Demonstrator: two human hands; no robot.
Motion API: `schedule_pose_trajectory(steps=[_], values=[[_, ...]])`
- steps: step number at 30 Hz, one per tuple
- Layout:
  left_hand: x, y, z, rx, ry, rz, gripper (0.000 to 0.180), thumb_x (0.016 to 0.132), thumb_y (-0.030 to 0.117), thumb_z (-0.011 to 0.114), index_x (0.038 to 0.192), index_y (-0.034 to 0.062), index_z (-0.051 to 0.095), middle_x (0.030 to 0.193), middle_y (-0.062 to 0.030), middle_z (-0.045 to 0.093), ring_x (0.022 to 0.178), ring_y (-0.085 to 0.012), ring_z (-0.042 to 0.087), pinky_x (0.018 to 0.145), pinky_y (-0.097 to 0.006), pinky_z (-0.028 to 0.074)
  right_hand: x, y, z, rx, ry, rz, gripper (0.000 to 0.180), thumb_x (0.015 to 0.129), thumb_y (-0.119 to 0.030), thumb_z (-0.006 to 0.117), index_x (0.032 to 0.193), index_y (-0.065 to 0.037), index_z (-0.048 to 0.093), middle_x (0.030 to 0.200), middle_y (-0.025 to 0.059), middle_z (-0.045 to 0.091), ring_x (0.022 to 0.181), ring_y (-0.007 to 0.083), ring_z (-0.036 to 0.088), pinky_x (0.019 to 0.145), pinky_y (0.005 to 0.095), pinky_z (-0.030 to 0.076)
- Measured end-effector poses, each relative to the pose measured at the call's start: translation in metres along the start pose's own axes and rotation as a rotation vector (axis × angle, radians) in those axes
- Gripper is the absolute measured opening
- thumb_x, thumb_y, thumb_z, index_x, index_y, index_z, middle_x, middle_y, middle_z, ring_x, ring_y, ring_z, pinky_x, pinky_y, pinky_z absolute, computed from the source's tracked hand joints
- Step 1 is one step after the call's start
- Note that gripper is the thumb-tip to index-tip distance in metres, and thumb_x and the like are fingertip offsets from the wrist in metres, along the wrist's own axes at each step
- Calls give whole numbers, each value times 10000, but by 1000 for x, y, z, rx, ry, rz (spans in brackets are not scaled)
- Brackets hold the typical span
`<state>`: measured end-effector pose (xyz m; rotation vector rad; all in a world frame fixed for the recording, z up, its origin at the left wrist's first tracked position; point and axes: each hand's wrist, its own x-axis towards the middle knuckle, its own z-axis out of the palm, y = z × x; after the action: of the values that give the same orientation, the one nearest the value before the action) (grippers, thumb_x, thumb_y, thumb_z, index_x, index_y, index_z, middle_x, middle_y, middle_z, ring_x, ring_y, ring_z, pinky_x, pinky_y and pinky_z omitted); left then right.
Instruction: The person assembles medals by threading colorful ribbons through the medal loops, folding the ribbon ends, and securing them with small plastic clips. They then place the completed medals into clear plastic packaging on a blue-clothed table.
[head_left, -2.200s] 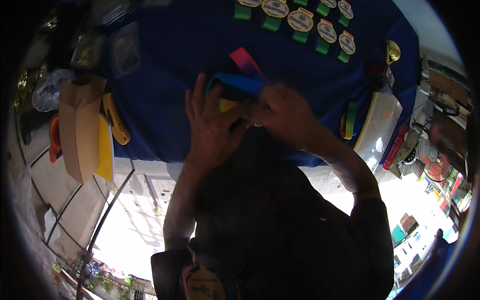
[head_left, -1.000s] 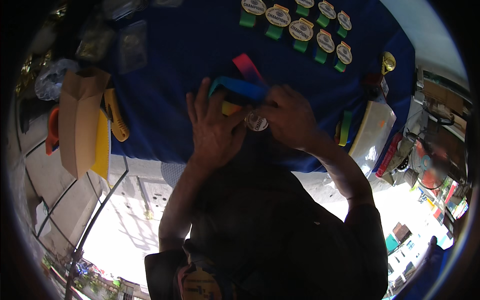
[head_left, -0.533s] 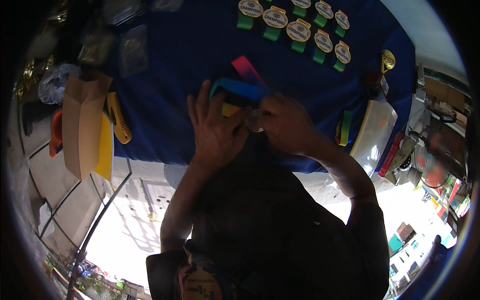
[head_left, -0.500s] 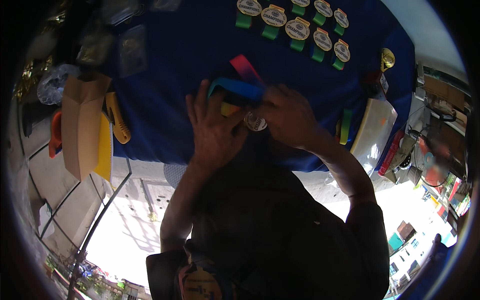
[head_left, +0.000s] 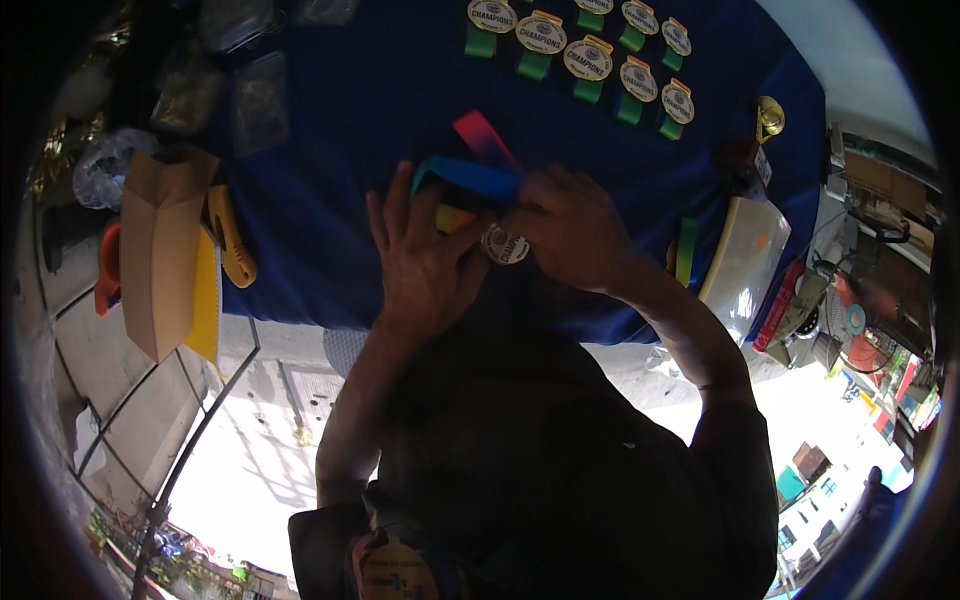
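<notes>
A round medal [head_left: 506, 246] lies between my two hands over the blue cloth, its multicoloured ribbon [head_left: 468, 176] looping up beyond it in blue, with a red and pink end farther out. My left hand [head_left: 425, 255] has its thumb and a finger pinched at the medal's left edge and the ribbon's yellow part, while its other fingers stretch away. My right hand [head_left: 570, 228] is closed on the ribbon just above and right of the medal; its fingertips are partly hidden. Several finished-looking medals [head_left: 588, 60] with green ribbons lie in rows at the far right.
On the left stand a cardboard box [head_left: 160, 260], a yellow-handled cutter [head_left: 232, 238] and an orange-handled tool [head_left: 108, 270]. Clear plastic packets [head_left: 262, 103] lie far left. To the right are a green and yellow ribbon [head_left: 686, 252], a plastic-wrapped pack [head_left: 745, 255] and a small gold trophy [head_left: 769, 118].
Both hands stay on the medal and ribbon with only a slight shift. The whole view has moved a little, so the things on the table appear slightly farther left.
</notes>
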<state>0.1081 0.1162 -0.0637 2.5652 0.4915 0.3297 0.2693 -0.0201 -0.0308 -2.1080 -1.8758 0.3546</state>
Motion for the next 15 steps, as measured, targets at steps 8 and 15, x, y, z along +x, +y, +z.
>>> schedule_pose_trajectory(steps=[8,15], values=[[-1,0,0,13,-17,4,341,790,211,770,1126,263,799,1406,-168,488,1474,-499,309,1148,-753,225,-4,5,8,65,32,-29,110,794,-158,675,886,-177,732,961,23,593,939,241,607,755,409,505],[0,1,1,21,-10,6,326,791,212,770,1113,257,799,1404,-168,492,1478,-488,311,1158,-744,213,-7,3,6,37,36,2,194,775,-142,684,949,-198,747,945,19,589,943,241,604,760,408,500]])
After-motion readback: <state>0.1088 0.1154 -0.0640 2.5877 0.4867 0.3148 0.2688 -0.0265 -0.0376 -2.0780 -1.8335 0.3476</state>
